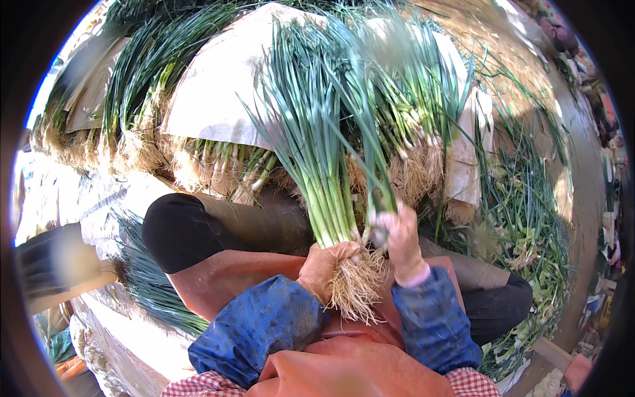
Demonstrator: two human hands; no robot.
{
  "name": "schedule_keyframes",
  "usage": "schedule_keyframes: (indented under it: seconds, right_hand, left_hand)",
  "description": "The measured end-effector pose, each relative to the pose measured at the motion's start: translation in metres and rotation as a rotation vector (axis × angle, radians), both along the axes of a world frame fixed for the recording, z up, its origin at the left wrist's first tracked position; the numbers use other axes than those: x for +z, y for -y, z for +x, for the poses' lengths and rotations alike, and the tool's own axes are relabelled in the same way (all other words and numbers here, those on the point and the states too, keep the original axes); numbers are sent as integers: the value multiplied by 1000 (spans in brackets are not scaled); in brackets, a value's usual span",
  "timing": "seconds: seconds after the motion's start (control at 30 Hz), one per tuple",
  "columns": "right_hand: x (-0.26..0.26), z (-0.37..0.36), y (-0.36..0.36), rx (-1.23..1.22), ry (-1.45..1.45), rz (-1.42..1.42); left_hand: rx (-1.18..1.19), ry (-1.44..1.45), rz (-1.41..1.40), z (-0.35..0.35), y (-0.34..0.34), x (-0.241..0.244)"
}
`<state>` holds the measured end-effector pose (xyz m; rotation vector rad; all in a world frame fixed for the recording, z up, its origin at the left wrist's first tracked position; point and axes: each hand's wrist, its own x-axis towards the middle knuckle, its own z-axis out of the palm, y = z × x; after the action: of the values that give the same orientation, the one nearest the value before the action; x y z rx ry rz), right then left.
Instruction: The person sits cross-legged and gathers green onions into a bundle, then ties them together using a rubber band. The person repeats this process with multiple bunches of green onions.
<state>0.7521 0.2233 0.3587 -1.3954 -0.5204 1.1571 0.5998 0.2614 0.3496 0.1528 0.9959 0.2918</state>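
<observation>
My left hand (pixel 327 268) is closed around the white lower stems of a bunch of green onions (pixel 322 164). Pale, stringy roots (pixel 359 285) hang below that fist, over my lap. Beside it, my right hand (pixel 403 243) grips the base of a green onion stalk (pixel 384 193) at the bunch's right side; motion blurs the fingertips. The long leaves fan out away from me. An orange apron (pixel 357 367) covers my lap, and blue sleeves cover both forearms.
Bundles of green onions with roots (pixel 416 164) lie ahead, partly under white cloth sheets (pixel 223 94). Loose leaves and trimmings (pixel 531 238) are heaped at the right. More green onions (pixel 149 273) lie to my left. A wooden piece (pixel 553 352) is at the lower right.
</observation>
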Motion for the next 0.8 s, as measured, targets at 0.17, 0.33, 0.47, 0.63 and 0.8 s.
schedule_keyframes:
  seconds: [0.17,0.33,0.47,0.63,0.8]
  right_hand:
    - [20,4,68,-253,-653,74]
    - [18,38,26,-40,-411,-73]
    - [-4,21,-2,170,-268,-113]
    - [-1,-5,-5,37,-188,-191]
    - [20,-4,23,-61,-258,-217]
  left_hand:
    - [69,234,-77,0,-7,0]
    - [7,359,-223,2,-10,11]
    - [16,397,-244,-4,-7,11]
    - [-34,206,-26,-7,-1,-2]
    - [-65,142,9,-8,-1,-2]
